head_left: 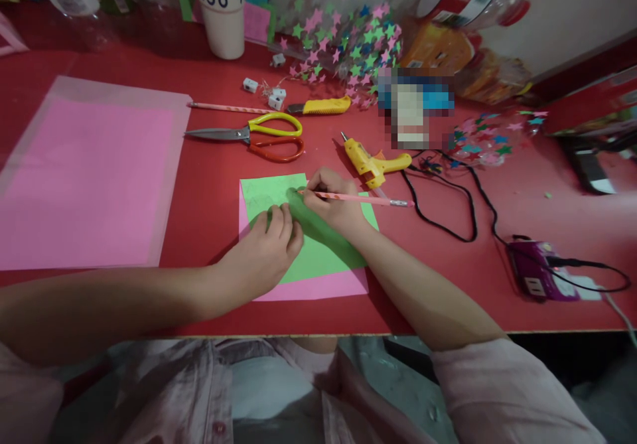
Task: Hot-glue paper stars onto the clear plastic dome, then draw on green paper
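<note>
A pink pencil (368, 199) with an eraser end is held in my right hand (336, 202), its tip on a sheet of green paper (318, 251). Faint pencil marks show in the upper left of that sheet. My left hand (271, 248) rests on the green paper with bent fingers slightly apart and nothing in them. Beneath lies pink paper (308, 291), its edges showing at the left and bottom. Just beyond my right hand is a yellow glue gun (373, 163). Scissors (249, 135) with yellow and red handles lie past the green sheet.
Large pink sheets (89, 178) cover the table's left side. Farther back are a second pencil (233, 108), a yellow utility knife (321, 105), a white patterned cup (223, 19) and star confetti (353, 52). A black cord (470, 212) runs toward a purple box (535, 271) at the right.
</note>
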### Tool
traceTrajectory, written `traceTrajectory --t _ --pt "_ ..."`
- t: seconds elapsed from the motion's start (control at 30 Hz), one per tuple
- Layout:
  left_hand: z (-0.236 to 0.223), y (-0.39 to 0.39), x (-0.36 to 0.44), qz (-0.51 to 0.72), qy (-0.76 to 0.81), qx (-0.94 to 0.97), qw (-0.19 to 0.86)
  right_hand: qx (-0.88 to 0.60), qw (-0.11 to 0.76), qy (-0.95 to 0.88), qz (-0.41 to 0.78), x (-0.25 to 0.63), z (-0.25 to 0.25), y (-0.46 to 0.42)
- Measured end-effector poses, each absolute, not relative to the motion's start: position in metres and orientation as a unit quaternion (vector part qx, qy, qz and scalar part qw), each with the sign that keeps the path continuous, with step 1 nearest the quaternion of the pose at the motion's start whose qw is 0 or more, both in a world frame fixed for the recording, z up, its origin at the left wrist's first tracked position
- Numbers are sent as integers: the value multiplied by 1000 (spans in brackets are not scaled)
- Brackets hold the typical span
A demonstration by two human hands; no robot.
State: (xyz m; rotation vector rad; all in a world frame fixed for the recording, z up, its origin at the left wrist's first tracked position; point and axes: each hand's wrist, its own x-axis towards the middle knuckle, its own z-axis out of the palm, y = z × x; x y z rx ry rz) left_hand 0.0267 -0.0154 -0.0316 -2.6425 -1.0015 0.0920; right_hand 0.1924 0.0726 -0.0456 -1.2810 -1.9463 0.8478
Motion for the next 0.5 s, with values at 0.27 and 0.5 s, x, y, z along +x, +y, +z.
traceTrajectory --t 0.27,0.5 --pt "-33 -16 27 21 -353 -925 141 -506 334 -735 305 194 -49 74" --pt "-31 -15 27 32 -349 -924 153 -512 340 -727 306 196 -52 75"
